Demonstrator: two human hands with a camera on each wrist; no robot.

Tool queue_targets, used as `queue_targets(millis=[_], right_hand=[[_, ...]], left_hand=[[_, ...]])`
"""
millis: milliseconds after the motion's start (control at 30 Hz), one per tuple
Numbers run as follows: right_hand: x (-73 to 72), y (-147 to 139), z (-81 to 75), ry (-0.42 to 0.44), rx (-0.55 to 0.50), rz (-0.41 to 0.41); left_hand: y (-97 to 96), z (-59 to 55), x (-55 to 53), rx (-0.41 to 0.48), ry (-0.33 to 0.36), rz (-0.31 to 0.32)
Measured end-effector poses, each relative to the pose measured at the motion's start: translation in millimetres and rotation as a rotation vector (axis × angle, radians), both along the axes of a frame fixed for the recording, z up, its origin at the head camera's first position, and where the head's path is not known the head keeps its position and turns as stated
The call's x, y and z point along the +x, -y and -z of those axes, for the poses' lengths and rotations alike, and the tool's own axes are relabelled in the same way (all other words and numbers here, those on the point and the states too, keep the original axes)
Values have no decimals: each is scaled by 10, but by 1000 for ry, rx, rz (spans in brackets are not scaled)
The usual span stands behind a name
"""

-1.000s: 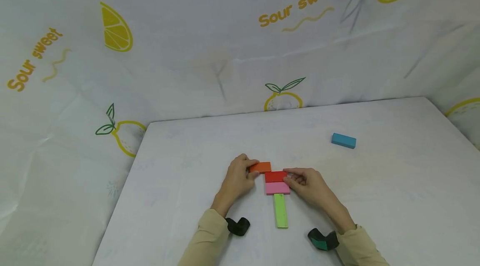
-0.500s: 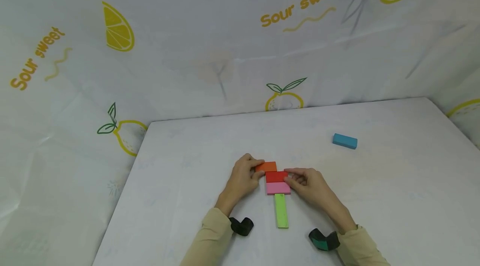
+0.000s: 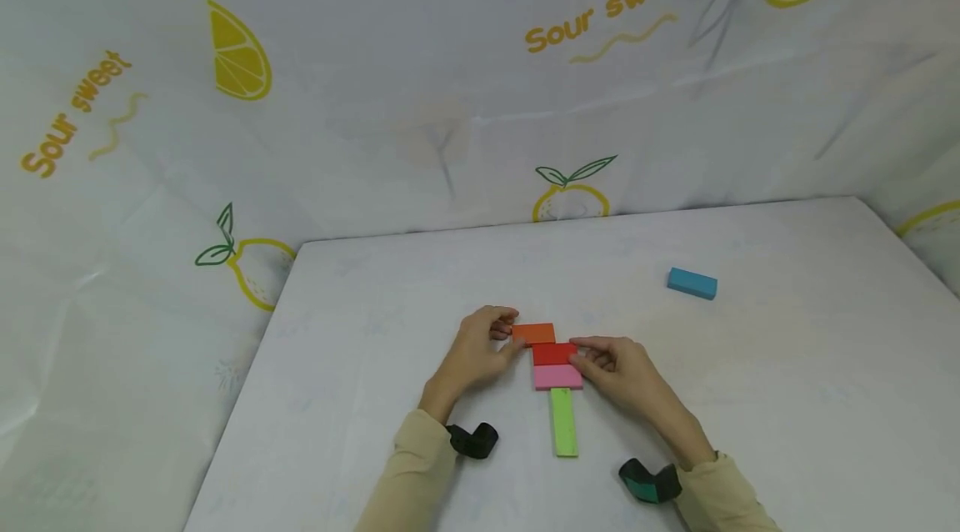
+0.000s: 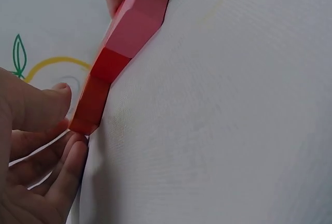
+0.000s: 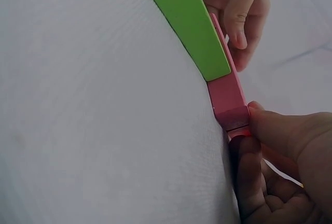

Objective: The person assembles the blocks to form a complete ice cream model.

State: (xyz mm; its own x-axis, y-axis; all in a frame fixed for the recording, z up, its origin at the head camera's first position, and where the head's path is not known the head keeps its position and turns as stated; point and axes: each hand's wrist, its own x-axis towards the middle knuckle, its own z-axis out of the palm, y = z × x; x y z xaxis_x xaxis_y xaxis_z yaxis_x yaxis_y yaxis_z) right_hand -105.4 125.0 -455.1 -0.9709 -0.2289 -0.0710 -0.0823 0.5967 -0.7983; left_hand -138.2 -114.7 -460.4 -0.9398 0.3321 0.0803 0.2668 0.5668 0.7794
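Observation:
An orange block point(image 3: 534, 333) lies flat on the table, against the far edge of a red block point(image 3: 553, 354) and offset to its left. My left hand point(image 3: 478, 346) is at the orange block's left end, thumb and fingers spread apart; in the left wrist view the thumb point(image 4: 52, 105) stands off the block. My right hand point(image 3: 621, 367) pinches the red block's right end between thumb and fingers. Against the red block's near side is a pink block point(image 3: 557, 377). From the pink block a light green block point(image 3: 564, 422) runs lengthwise toward me.
A blue block point(image 3: 692, 283) lies alone at the back right of the white table point(image 3: 360, 332). Behind the table hangs a white cloth point(image 3: 405, 98) printed with lemons. Dark devices sit at both wrists.
The orange block has slid right along the red block's far edge, pushed by my left hand. Those fingers have since loosened and drawn back left. My right hand has stayed at the red block.

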Motion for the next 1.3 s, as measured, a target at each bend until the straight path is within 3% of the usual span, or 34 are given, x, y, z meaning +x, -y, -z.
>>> queue_targets(millis=[100,367,967,1300], right_hand=[[7,-3,0,3,-2,-2],[9,-4,-12,7,0,5],[2,-17,-15,16,-13,-8],[-7,-21,-3,8,-19,-9]], left_hand=[[19,0,-3,43,18,-4],[1,3,5,57,12,-25],[-83,-29,16,-39,-59,-24],[-126,6,7,-73,-47,-38]])
